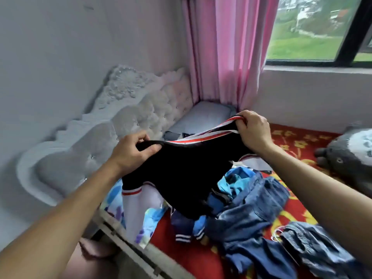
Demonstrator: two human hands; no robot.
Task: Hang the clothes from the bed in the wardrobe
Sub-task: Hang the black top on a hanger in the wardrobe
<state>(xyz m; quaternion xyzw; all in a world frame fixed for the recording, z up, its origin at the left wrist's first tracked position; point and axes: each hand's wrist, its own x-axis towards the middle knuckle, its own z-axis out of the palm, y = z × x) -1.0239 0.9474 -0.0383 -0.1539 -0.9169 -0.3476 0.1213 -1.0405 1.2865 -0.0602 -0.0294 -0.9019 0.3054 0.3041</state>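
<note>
A black jacket (pixel 181 178) with a red-and-white striped collar and white sleeves hangs stretched between my two hands above the bed. My left hand (pixel 130 152) pinches its black edge on the left. My right hand (pixel 253 129) grips the striped collar on the right. Below it lies a heap of clothes (pixel 251 208): blue jeans, bright blue garments and a navy piece with white stripes. A white wire hanger (pixel 278 235) lies among the denim at the lower right. No wardrobe is in view.
The bed has a red flowered sheet (pixel 291 141) and a grey tufted headboard (pixel 112 125) on the left. A pale pillow (pixel 203 115) lies by the pink curtain (pixel 225 49). A grey plush toy (pixel 350 156) sits at the right, under the window (pixel 314 29).
</note>
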